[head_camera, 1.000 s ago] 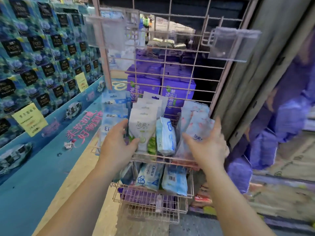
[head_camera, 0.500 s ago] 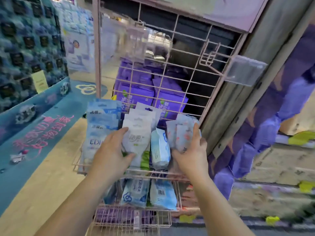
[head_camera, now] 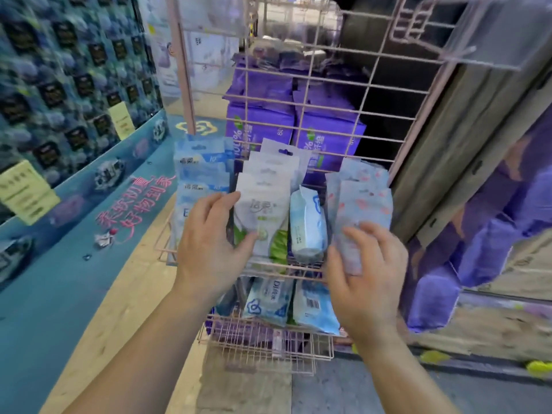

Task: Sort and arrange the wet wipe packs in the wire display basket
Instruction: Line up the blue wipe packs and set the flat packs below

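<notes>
At the wire basket's [head_camera: 167, 252] left edge stood the blue packs [head_camera: 200, 177]. Your left hand [head_camera: 209, 249] lay spread, unclamped, against the white-green packs [head_camera: 264, 204]. Mid-basket a blue pack [head_camera: 307, 225] sat skewed. Your right hand [head_camera: 367, 279] pinched the pink-print packs [head_camera: 363, 201] at the right edge; best squared upright, edges flush.

basket [head_camera: 301, 265]: pink coated metal wire
wipe packs [head_camera: 263, 210]: glossy plastic film (soft, creased)
floor [head_camera: 140, 282]: matt wood grain
</notes>
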Demonstrator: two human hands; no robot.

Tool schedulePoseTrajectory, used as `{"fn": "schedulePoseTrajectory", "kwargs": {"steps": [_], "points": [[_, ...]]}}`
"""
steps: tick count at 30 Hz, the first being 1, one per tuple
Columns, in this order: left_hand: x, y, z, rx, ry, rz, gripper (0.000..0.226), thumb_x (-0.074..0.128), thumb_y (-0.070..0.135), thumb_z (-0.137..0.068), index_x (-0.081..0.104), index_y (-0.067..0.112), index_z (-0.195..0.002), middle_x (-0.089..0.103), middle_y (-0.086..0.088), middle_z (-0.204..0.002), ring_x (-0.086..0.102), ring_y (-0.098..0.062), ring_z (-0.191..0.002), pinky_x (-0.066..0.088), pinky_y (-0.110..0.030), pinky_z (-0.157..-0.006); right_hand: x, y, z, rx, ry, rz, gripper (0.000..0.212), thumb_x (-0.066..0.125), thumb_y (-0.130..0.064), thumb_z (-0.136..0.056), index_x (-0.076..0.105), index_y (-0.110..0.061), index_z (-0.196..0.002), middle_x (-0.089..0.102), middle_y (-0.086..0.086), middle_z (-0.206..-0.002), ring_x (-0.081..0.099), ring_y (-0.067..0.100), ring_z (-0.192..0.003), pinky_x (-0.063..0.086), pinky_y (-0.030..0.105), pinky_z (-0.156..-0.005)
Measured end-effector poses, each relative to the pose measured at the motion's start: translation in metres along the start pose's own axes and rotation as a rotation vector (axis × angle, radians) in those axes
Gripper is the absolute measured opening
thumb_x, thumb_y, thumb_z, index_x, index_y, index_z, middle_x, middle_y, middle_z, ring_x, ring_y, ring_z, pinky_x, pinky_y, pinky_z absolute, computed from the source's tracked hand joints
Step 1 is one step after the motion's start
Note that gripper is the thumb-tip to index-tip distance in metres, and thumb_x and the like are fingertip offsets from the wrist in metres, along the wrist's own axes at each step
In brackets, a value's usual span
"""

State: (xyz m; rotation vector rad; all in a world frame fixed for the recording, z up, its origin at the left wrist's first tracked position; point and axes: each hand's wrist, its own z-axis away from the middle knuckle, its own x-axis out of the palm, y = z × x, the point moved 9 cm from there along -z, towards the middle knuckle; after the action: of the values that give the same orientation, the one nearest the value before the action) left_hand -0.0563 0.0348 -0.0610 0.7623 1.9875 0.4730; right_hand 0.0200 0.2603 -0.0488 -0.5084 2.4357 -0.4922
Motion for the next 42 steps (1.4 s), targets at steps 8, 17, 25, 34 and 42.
{"fn": "schedulePoseTrajectory", "kwargs": {"steps": [8, 17, 25, 34, 42], "points": [[0.01, -0.034, 0.084, 0.208, -0.048, 0.075, 0.018, 0.058, 0.028, -0.084, 0.067, 0.013, -0.079, 0.064, 0.002, -0.073, 0.055, -0.013, -0.069, 0.046, -0.028, -0.065, 0.089, 0.016, 0.111, 0.162, -0.78, -0.1, 0.017, 0.058, -0.029, -0.087, 0.071, -0.022, -0.095, 0.061, -0.008, -0.087, 0.054, 0.002, -0.081, 0.044, 0.015, -0.076], [0.077, -0.177, 0.101, -0.538, -0.342, -0.076, 0.072, 0.079, 0.028, -0.068, 0.049, 0.018, -0.132, 0.047, -0.011, -0.133, 0.045, -0.03, -0.123, 0.038, -0.036, -0.099, 0.143, 0.017, 0.136, 0.306, -0.931, -0.02, 0.026, 0.059, -0.024, -0.09, 0.069, -0.018, -0.113, 0.064, 0.0, -0.107, 0.059, 0.011, -0.087, 0.04, 0.016, -0.077], [0.092, -0.179, 0.091, -0.403, -0.46, -0.313, 0.068, 0.072, 0.07, -0.05, 0.055, 0.038, -0.108, 0.051, -0.002, -0.121, 0.051, -0.027, -0.115, 0.037, -0.038, -0.096, 0.168, -0.003, 0.156, 0.367, -0.964, -0.119, 0.021, 0.059, -0.026, -0.091, 0.069, -0.021, -0.108, 0.068, -0.003, -0.099, 0.061, 0.01, -0.084, 0.046, 0.019, -0.074], [0.082, -0.158, 0.088, -0.295, -0.331, -0.323, 0.035, 0.059, 0.049, -0.061, 0.077, 0.026, -0.08, 0.055, -0.005, -0.127, 0.046, -0.032, -0.118, 0.024, -0.037, -0.097, 0.159, -0.007, 0.146, 0.432, -0.931, -0.128, 0.018, 0.058, -0.025, -0.09, 0.069, -0.022, -0.104, 0.07, -0.006, -0.093, 0.063, 0.01, -0.081, 0.051, 0.023, -0.073], [0.053, -0.137, 0.078, -0.274, -0.534, 0.22, 0.01, 0.062, 0.021, -0.091, 0.062, 0.013, -0.086, 0.065, 0.001, -0.084, 0.06, -0.005, -0.07, 0.044, -0.021, -0.059, 0.145, 0.005, 0.127, 0.378, -0.801, -0.082, 0.077, 0.074, -0.033, -0.078, 0.034, -0.029, -0.144, 0.041, 0.003, -0.143, 0.048, 0.019, -0.122, 0.042, 0.032, -0.1]]}}
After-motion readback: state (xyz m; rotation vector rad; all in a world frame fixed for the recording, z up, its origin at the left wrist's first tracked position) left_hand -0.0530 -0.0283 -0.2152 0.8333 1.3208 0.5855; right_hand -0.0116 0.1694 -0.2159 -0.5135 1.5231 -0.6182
